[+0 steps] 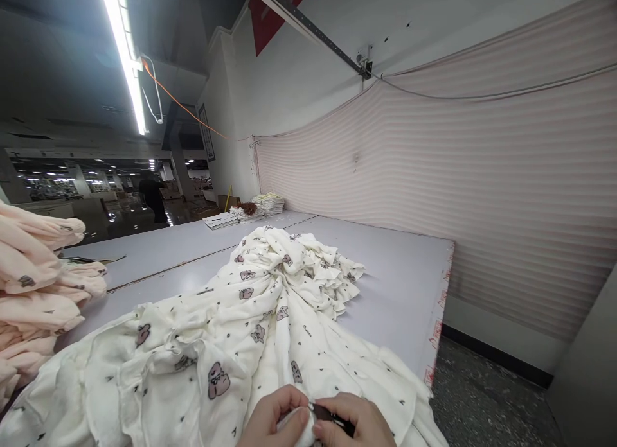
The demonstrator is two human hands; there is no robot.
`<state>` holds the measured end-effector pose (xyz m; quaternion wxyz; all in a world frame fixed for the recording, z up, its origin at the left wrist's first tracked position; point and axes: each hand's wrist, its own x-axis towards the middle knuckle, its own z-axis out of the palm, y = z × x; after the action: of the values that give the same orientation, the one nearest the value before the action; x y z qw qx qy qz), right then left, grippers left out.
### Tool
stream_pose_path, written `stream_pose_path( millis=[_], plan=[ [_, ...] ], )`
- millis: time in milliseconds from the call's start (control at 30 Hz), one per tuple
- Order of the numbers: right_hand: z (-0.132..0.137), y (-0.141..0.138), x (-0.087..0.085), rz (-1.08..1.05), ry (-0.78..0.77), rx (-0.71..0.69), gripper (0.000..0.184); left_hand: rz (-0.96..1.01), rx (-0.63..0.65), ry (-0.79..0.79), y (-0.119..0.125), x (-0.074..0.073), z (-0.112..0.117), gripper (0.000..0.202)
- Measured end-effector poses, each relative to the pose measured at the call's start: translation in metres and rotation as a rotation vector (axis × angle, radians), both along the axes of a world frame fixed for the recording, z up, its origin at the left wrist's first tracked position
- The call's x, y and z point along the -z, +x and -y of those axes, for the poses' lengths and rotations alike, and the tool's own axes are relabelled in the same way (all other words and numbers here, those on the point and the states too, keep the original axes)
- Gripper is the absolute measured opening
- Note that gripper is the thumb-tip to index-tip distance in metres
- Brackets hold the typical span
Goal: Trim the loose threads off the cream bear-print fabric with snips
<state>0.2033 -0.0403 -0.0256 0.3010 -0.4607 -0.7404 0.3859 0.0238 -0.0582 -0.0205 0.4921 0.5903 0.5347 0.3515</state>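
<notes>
A heap of white fabric [270,318] printed with small pink animals lies across the grey table [400,273] in front of me. At the bottom edge my left hand [272,418] pinches a fold of this white fabric between thumb and fingers. My right hand [354,424] is closed on a small dark tool [332,418], whose tip meets the fabric held by the left hand. Both hands are cut off by the frame's lower edge.
A pile of peach-pink garments [33,286] stands at the left. Stacks of folded cloth and papers [250,209] sit at the table's far end. A striped pink curtain [482,196] covers the right wall. The table's right edge drops to a dark floor [482,402]. A person [153,200] stands far off.
</notes>
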Motion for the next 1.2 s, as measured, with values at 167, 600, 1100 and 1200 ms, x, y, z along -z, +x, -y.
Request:
stream_pose_path(
  millis=[167, 600, 1100, 1200],
  plan=[
    [-0.007, -0.005, 0.030, -0.341, -0.235, -0.023, 0.028, 0.018, 0.003, -0.003, 0.006, -0.013, 0.003, 0.022],
    [0.007, 0.018, 0.034, -0.542, -0.092, 0.522, 0.037, 0.370, -0.447, 0.268, -0.045, -0.036, -0.012, 0.021],
    [0.003, 0.031, 0.063, -0.390, -0.084, 0.607, 0.036, -0.256, 0.022, 0.278, 0.008, -0.004, -0.035, 0.029],
    [-0.001, 0.015, 0.062, -0.285, -0.046, 0.572, 0.035, -0.227, -0.003, 0.287, -0.002, -0.008, -0.038, 0.029]
  ],
)
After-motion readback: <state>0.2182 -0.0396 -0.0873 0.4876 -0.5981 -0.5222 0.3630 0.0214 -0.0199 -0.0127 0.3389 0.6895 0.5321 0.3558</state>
